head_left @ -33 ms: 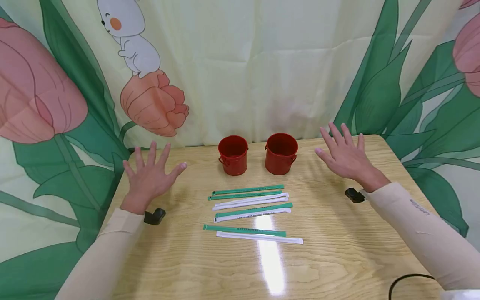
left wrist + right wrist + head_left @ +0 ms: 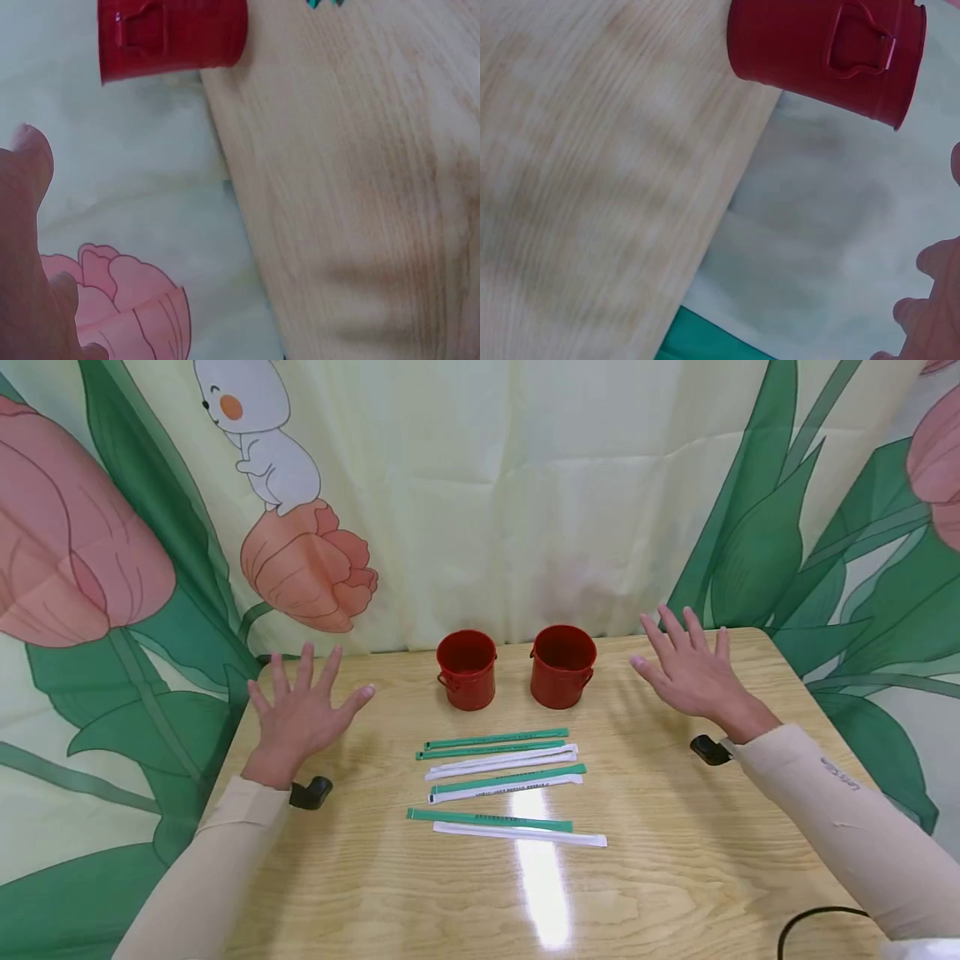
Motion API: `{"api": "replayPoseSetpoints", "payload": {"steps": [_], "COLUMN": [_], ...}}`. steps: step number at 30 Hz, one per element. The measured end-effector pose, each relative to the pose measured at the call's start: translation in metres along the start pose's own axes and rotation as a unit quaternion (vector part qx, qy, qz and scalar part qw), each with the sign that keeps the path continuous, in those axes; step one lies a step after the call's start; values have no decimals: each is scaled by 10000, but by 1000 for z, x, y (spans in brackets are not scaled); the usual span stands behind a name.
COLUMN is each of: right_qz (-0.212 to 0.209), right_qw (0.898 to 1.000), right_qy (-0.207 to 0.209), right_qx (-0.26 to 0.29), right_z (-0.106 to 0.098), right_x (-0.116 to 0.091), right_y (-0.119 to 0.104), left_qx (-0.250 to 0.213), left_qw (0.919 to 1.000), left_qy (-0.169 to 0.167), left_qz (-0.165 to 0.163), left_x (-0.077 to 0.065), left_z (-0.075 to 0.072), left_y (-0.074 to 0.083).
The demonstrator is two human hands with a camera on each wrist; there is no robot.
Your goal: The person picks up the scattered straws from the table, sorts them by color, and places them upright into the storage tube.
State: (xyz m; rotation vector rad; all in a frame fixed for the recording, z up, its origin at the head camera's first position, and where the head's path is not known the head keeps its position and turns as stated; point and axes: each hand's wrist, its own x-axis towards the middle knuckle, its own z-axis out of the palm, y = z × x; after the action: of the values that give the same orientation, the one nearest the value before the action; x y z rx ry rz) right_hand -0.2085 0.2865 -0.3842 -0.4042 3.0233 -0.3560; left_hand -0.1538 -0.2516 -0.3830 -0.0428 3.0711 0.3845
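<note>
Both hands hover above the table with fingers spread, holding nothing. My left hand [image 2: 298,722] is at the left side, apart from the left red bucket [image 2: 471,691]. On the other side, my right hand [image 2: 696,677] is to the right of the right red bucket [image 2: 557,687]. Both small metal buckets stand upright, with wire handles at their sides. In front of them lie several slim wrapped sticks, like packaged straws, some green [image 2: 491,821] and some white [image 2: 520,836]. The left wrist view shows one bucket [image 2: 176,37] and my thumb; the right wrist view shows the other bucket [image 2: 817,45] and some fingertips.
The wooden table [image 2: 360,877] ends at a curtain [image 2: 585,527] printed with tulips and a white animal, which hangs just behind the buckets. A black cable [image 2: 817,910] curves at the lower right. Bright glare falls across the table's front middle.
</note>
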Motion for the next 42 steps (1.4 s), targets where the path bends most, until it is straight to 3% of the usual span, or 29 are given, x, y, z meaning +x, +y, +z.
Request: {"api": "replayPoseSetpoints", "payload": {"steps": [15,42], "right_qz": [-422,-1071], "right_qw": [9988,9939], "right_qy": [-254,-254], "right_qx": [65,-8], "right_z": [18,29], "right_x": [-14,-38], "right_y": [-16,-42], "left_qx": [30,-225], "left_qw": [10000,9993], "left_qy": [66,-94], "left_qz": [44,273], "left_x": [-1,16], "left_z": [-2,29], "left_y": [8,54]}}
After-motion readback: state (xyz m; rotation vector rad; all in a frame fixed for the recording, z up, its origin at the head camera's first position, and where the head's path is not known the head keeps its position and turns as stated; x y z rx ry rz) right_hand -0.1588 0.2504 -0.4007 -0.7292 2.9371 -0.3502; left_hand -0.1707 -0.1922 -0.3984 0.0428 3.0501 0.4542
